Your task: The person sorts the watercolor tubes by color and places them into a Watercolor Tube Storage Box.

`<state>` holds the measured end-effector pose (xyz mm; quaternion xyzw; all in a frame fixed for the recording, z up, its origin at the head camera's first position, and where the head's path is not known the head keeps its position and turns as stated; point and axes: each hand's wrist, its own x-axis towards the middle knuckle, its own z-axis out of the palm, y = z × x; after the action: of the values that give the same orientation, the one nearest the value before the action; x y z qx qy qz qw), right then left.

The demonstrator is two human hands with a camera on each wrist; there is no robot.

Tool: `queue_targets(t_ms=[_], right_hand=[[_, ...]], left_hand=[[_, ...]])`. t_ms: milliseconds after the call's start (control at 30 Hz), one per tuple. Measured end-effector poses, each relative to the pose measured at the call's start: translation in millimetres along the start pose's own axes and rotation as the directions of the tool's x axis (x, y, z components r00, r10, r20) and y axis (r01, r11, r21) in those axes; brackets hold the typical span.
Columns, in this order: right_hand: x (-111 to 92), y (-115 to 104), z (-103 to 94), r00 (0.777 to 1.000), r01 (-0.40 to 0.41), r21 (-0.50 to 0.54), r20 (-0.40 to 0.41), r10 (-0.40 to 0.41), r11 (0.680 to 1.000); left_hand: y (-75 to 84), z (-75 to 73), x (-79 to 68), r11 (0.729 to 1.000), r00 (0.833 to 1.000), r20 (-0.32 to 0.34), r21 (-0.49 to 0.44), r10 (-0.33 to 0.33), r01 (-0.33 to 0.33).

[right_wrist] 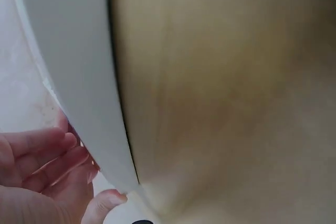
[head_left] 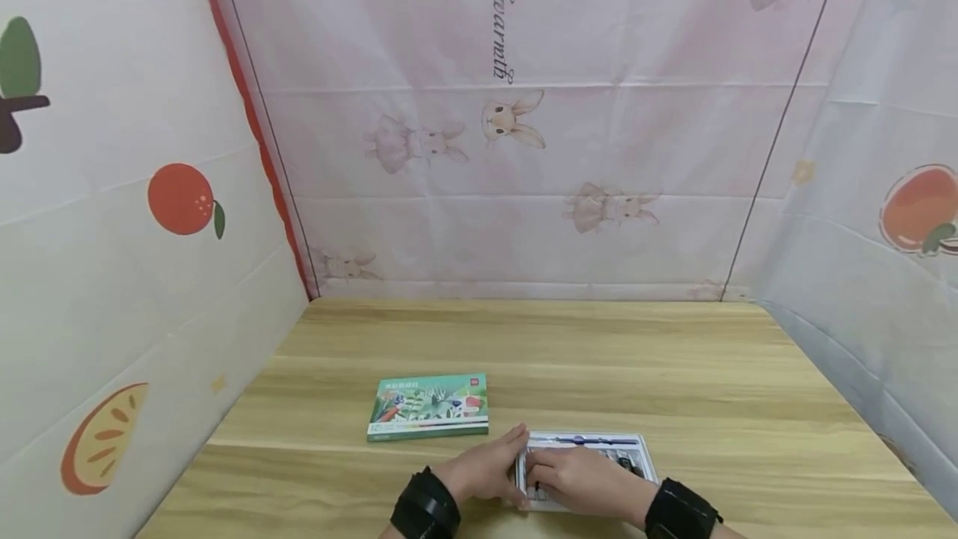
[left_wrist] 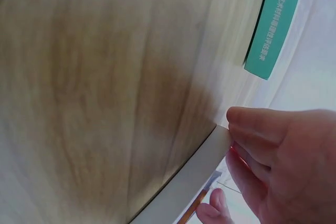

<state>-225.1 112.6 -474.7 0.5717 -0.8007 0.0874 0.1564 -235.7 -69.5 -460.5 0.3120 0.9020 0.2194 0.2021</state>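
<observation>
Wristbands [head_left: 683, 511], tray [head_left: 550, 507], green box [head_left: 428, 407] beyond

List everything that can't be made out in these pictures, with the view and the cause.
Head view: part of the white tray's contents, covered by the right hand.
Head view: whether that hand pinches anything, too small to tell.
Head view: the dark items beside it, too small to identify.
Left wrist view: the rest of the green box, cut off by the top edge.
Right wrist view: a black object, cut off by the bottom edge.
</observation>
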Motion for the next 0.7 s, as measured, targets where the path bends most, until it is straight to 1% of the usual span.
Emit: queue_targets(t_ms=[200,300,367,467,533,567,600,633,667,700], right_hand=[[-1.7,-4.6,-0.4,0.999,-0.026,-0.028,-0.019,0.026,0.999],[-2.1,-6.4,0.0,0.999,-0.040,-0.029,-0.015,0.039,0.999],[-3.2,-7.7,-0.5,0.998,-0.061,-0.008,-0.003,0.061,0.998],[-5.9,-7.9,-4.6,0.995,-0.094,0.050,0.039,0.092,0.994],[-9.1,-6.4,-10.0,0.989,-0.139,0.087,0.063,0.133,0.986],[-11.1,-5.3,-14.1,0.984,-0.172,0.101,0.070,0.165,0.980],[-13.8,-4.2,-19.2,0.974,-0.222,0.111,0.078,0.214,0.969],[-17.3,-3.1,-24.6,0.959,-0.279,0.117,0.081,0.271,0.953],[-21.2,-2.5,-30.5,0.938,-0.344,0.113,0.086,0.335,0.932],[-25.4,-2.5,-36.6,0.908,-0.417,0.106,0.094,0.408,0.903]], left_hand=[[1.2,-1.4,-1.6,1.000,1.000,-0.002,0.005,0.000,0.000],[0.7,-2.8,-0.7,1.000,1.000,-0.003,0.011,0.003,-0.003],[0.3,-3.8,0.1,1.000,1.000,-0.006,0.025,0.002,-0.002],[-0.1,-4.4,0.6,0.999,1.000,-0.007,0.047,-0.002,0.002],[0.6,-4.1,-0.3,0.998,1.000,-0.004,0.059,-0.018,0.018],[1.1,-3.6,-1.0,0.997,1.000,-0.009,0.069,-0.024,0.025],[1.9,-3.0,-2.1,0.996,1.000,-0.014,0.083,-0.028,0.029],[2.8,-2.2,-3.4,0.994,0.999,-0.021,0.102,-0.030,0.032],[4.0,-1.2,-5.1,0.992,0.999,-0.030,0.120,-0.032,0.036],[5.3,0.3,-6.9,0.989,0.999,-0.044,0.147,-0.024,0.030]])
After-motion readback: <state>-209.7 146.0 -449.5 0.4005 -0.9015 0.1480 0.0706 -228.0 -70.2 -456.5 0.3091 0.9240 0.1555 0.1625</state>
